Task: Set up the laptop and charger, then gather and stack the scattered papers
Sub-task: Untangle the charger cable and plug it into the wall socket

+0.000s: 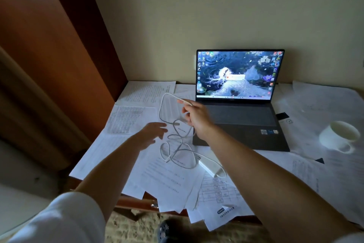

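Note:
A dark grey laptop (pixel 242 124) stands open on the desk with its screen lit. Just left of the laptop, my right hand (pixel 197 116) pinches the white charger cable (pixel 173 140) near its plug end and holds it raised above the papers. The cable hangs in loose tangled loops down to the white charger brick (pixel 210 167), which lies on the papers in front of the laptop. My left hand (pixel 150 134) hovers with fingers spread beside the loops and holds nothing. White printed papers (pixel 137 116) lie scattered over the whole desk.
A white cup (pixel 338 136) sits on papers to the right of the laptop. A brown wooden panel (pixel 59 55) borders the desk on the left. Several sheets overhang the desk's front edge (pixel 136 203). The wall stands directly behind the laptop.

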Demonstrator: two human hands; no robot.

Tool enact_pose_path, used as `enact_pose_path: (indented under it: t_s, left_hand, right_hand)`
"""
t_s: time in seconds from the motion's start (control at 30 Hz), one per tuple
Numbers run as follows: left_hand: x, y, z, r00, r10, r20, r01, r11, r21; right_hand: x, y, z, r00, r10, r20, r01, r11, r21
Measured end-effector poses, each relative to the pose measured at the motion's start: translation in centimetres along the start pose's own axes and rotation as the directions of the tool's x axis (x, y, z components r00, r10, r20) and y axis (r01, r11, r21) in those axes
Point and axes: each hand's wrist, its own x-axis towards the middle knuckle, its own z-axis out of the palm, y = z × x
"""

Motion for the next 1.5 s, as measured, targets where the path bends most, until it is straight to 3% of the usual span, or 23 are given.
enact_pose_path:
  t_s: [0.07, 0.13, 0.23, 0.3, 0.37, 0.47, 0.57, 0.6, 0.63, 0.7, 0.73, 0.8, 0.87, 0.97, 1.0, 1.07, 1.1, 1.17, 1.23, 1.27, 1.33, 1.43, 1.5]
  left_hand:
    - [0.5, 2.1, -0.9, 1.0, -0.007, -0.009, 0.002, 0.903, -0.43]
    - [1.1, 4.1, -2.1, 0.998, 0.057, -0.026, -0.062, 0.801, -0.596]
    - [1.6, 5.4, -2.7, 0.986, 0.139, -0.089, -0.16, 0.935, -0.317]
    - [2.7, 4.7, -2.3, 0.948, 0.165, -0.272, -0.21, 0.967, -0.145]
    - [4.3, 3.1, -2.4, 0.854, 0.209, -0.476, -0.281, 0.956, -0.085]
    - [5.6, 2.5, -3.9, 0.661, 0.293, -0.69, -0.318, 0.943, 0.095]
    - [5.7, 3.2, -5.9, 0.552, 0.413, -0.724, -0.25, 0.911, 0.328]
    - [5.8, 3.1, -6.5, 0.552, 0.461, -0.695, -0.214, 0.884, 0.417]
    - [6.1, 2.7, -6.9, 0.595, 0.48, -0.644, -0.188, 0.863, 0.469]
    - [6.5, 1.2, -6.5, 0.772, 0.438, -0.46, -0.162, 0.836, 0.525]
    - [6.5, 0.4, -5.7, 0.858, 0.378, -0.348, -0.146, 0.828, 0.541]
    - [5.9, -1.1, -3.4, 0.948, 0.265, -0.177, -0.13, 0.829, 0.543]
    - [5.3, -2.0, -1.2, 0.968, 0.229, -0.101, -0.153, 0.862, 0.484]
    - [5.0, -3.0, 0.3, 0.997, 0.061, 0.048, -0.065, 0.994, 0.085]
    - [5.0, -3.3, 0.4, 0.991, -0.003, 0.132, 0.008, 0.999, -0.035]
    - [5.3, -3.6, 0.9, 0.973, -0.071, 0.218, 0.086, 0.995, -0.059]
    - [5.4, -3.6, 1.3, 0.976, -0.085, 0.2, 0.093, 0.995, -0.03]
    - [5.9, -3.2, 1.3, 0.998, -0.059, 0.026, 0.06, 0.997, -0.046]
    - [6.9, -2.6, 0.1, 0.978, -0.026, -0.208, -0.003, 0.99, -0.138]
    - [7.2, -2.1, -0.8, 0.952, -0.022, -0.304, -0.037, 0.982, -0.186]
    - [7.7, -1.3, -2.8, 0.889, 0.009, -0.458, -0.115, 0.972, -0.205]
    - [8.3, -0.4, -5.4, 0.809, 0.103, -0.579, -0.262, 0.945, -0.198]
    - [8.1, -0.2, -6.7, 0.773, 0.164, -0.613, -0.303, 0.944, -0.129]
  right_hand:
    - [0.5, -0.4, 0.9, 0.998, -0.003, 0.056, 0.006, 0.998, -0.058]
    - [1.0, -0.6, 1.6, 0.992, 0.021, 0.122, 0.003, 0.981, -0.192]
    - [1.6, -0.3, 2.3, 0.988, 0.1, 0.114, -0.08, 0.984, -0.162]
    - [2.1, -0.4, 2.4, 0.989, 0.145, -0.012, -0.145, 0.989, -0.019]
    - [3.0, -0.3, 2.2, 0.985, 0.113, -0.134, -0.118, 0.993, -0.03]
    - [4.2, 0.6, 0.6, 0.961, -0.043, -0.275, -0.038, 0.958, -0.284]
    - [4.8, 3.1, -1.7, 0.936, -0.132, -0.325, -0.14, 0.708, -0.692]
    - [4.7, 3.9, -1.7, 0.941, -0.049, -0.334, -0.213, 0.68, -0.701]
    - [4.6, 4.4, -1.5, 0.933, 0.093, -0.348, -0.304, 0.724, -0.619]
    - [4.3, 4.3, 0.1, 0.868, 0.41, -0.28, -0.464, 0.87, -0.167]
    - [4.3, 3.7, 1.1, 0.864, 0.448, -0.23, -0.451, 0.892, 0.042]
    - [5.1, 2.7, 2.6, 0.894, 0.414, -0.172, -0.369, 0.897, 0.244]
    - [5.7, 2.4, 3.5, 0.922, 0.361, -0.137, -0.344, 0.93, 0.133]
    - [5.6, 3.8, 3.0, 0.924, 0.308, -0.227, -0.368, 0.876, -0.312]
    - [5.5, 4.5, 2.5, 0.909, 0.325, -0.26, -0.402, 0.849, -0.344]
    - [5.1, 5.8, 1.4, 0.863, 0.397, -0.311, -0.485, 0.825, -0.292]
    - [4.9, 6.3, 0.8, 0.844, 0.427, -0.325, -0.511, 0.824, -0.243]
    - [4.6, 7.2, -0.3, 0.865, 0.416, -0.281, -0.476, 0.857, -0.199]
    - [4.1, 7.9, -1.1, 0.939, 0.326, -0.108, -0.339, 0.827, -0.448]
    - [3.7, 8.3, -1.3, 0.95, 0.311, 0.009, -0.238, 0.746, -0.621]
    - [3.0, 9.0, -1.4, 0.904, 0.387, 0.183, -0.084, 0.58, -0.811]
    - [2.2, 9.4, -1.0, 0.742, 0.614, 0.27, -0.007, 0.41, -0.912]
    - [2.2, 9.8, -1.0, 0.764, 0.591, 0.26, 0.037, 0.362, -0.931]
